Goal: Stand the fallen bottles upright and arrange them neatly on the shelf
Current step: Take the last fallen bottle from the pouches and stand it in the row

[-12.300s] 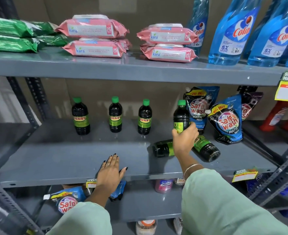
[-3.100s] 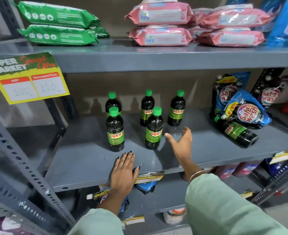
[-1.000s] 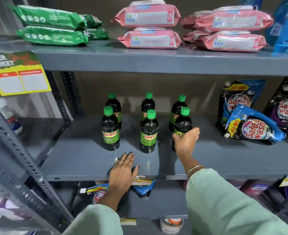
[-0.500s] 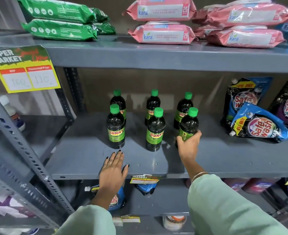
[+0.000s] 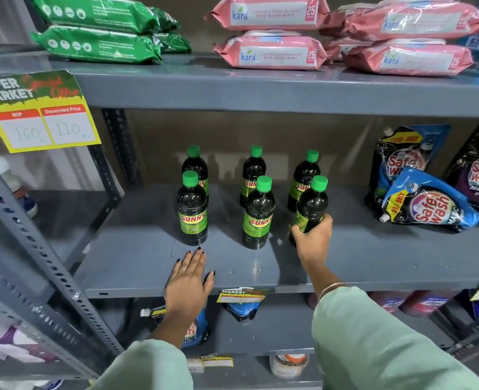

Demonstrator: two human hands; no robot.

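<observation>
Several dark Sunny bottles with green caps stand upright on the grey middle shelf (image 5: pixel 373 257) in two rows of three. The back row (image 5: pixel 253 170) stands near the rear wall. In the front row are a left bottle (image 5: pixel 191 209), a middle bottle (image 5: pixel 258 213) and a right bottle (image 5: pixel 311 204). My right hand (image 5: pixel 313 240) is wrapped around the lower part of the front right bottle, which stands upright on the shelf. My left hand (image 5: pixel 189 282) lies flat on the shelf's front edge, fingers apart, just in front of the front left bottle.
Safewash pouches (image 5: pixel 427 204) lean and lie at the shelf's right end. Green packs (image 5: pixel 97 43) and pink wipes packs (image 5: pixel 272 52) sit on the shelf above. A yellow price tag (image 5: pixel 38 119) hangs at the left. A slotted upright (image 5: pixel 35 263) runs along the left.
My right hand stays on the front right bottle, which has hardly shifted over the last second. Three seconds ago that bottle lay fallen by the pouches. My left hand has not moved.
</observation>
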